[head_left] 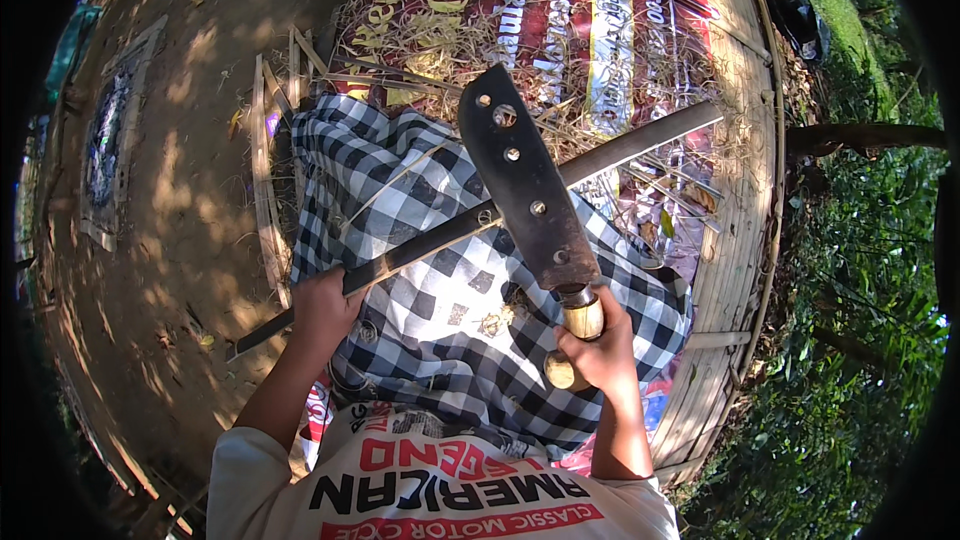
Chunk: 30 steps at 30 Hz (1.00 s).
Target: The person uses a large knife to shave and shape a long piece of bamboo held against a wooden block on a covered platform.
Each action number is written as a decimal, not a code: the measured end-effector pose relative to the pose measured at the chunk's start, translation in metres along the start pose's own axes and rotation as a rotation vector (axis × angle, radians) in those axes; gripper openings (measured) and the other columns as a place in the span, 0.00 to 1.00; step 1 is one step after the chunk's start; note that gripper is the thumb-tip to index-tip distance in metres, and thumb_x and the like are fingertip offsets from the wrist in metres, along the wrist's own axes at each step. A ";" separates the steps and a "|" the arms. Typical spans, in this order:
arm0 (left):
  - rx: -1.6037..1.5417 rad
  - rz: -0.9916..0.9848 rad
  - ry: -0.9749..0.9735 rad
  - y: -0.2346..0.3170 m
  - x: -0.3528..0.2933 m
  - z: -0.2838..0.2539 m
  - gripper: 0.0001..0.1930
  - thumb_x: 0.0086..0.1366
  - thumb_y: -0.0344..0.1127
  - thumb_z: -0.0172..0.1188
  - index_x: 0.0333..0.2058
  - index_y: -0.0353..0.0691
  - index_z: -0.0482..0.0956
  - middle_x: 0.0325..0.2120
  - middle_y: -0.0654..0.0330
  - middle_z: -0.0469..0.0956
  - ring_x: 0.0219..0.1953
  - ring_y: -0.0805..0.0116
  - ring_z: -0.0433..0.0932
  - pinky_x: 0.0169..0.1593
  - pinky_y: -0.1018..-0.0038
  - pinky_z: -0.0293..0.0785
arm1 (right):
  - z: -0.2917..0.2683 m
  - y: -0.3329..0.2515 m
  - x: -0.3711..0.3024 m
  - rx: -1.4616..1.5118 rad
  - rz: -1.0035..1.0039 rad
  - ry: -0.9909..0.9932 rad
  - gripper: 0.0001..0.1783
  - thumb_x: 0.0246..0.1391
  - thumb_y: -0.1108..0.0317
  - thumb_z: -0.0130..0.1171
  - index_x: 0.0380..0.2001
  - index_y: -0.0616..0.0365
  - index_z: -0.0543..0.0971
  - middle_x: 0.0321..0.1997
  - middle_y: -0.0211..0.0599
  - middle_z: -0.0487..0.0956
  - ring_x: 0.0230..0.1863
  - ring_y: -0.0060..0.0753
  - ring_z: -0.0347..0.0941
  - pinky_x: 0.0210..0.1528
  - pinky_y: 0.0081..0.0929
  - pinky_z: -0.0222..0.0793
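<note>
My right hand (606,342) is closed round the wooden handle of a broad cleaver (528,185). Its dark blade has several round holes and points up and away to the left. A long, dark bamboo strip (425,245) runs slantwise across my lap, from lower left to upper right, and passes behind the blade. Near its lower end, my left hand (325,308) grips the strip. Whether the blade's edge touches the strip I cannot tell. Under both lies a black and white checked cloth (430,305) over my legs, with a few pale shavings on it.
A printed red banner (560,25) strewn with dry shavings covers part of a bamboo platform (738,230). Split bamboo pieces (265,170) stand out at the platform's left side. Bare earth (170,240) lies left, green plants (850,310) right.
</note>
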State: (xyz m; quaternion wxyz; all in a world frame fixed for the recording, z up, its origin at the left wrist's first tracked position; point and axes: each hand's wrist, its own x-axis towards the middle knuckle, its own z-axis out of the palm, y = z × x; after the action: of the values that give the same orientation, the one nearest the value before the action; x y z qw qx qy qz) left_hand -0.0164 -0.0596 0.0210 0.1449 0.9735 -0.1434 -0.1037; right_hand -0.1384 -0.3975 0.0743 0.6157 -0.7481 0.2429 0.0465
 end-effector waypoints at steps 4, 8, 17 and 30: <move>0.018 -0.003 0.015 0.004 -0.002 0.000 0.19 0.53 0.48 0.66 0.22 0.36 0.74 0.18 0.46 0.76 0.25 0.45 0.78 0.29 0.56 0.73 | -0.006 -0.015 0.009 0.135 0.058 0.152 0.17 0.42 0.82 0.60 0.37 0.61 0.70 0.27 0.30 0.75 0.26 0.19 0.71 0.31 0.20 0.69; 0.061 -0.006 -0.029 0.010 0.003 -0.011 0.19 0.53 0.47 0.66 0.22 0.36 0.74 0.18 0.47 0.76 0.24 0.45 0.78 0.29 0.56 0.73 | 0.026 0.015 -0.010 0.008 0.106 0.006 0.25 0.39 0.78 0.61 0.46 0.62 0.71 0.28 0.33 0.77 0.32 0.24 0.74 0.38 0.23 0.70; 0.012 -0.026 0.017 0.012 -0.004 -0.009 0.19 0.54 0.49 0.66 0.22 0.37 0.74 0.18 0.48 0.76 0.24 0.47 0.79 0.28 0.57 0.73 | 0.037 0.004 0.000 0.142 0.026 0.097 0.22 0.42 0.82 0.58 0.43 0.60 0.68 0.24 0.29 0.73 0.23 0.20 0.71 0.26 0.21 0.69; 0.001 -0.027 0.031 0.010 -0.009 -0.004 0.21 0.56 0.52 0.64 0.22 0.37 0.73 0.19 0.49 0.77 0.24 0.46 0.79 0.29 0.56 0.74 | 0.042 0.011 -0.002 0.122 0.025 0.134 0.21 0.40 0.80 0.58 0.41 0.63 0.69 0.25 0.33 0.74 0.24 0.24 0.73 0.28 0.24 0.71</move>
State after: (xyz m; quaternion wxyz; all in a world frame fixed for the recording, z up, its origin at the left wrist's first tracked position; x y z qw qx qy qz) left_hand -0.0260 -0.0654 0.0292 0.1454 0.9769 -0.1282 -0.0905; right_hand -0.1350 -0.3582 0.0556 0.6421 -0.7074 0.2952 -0.0111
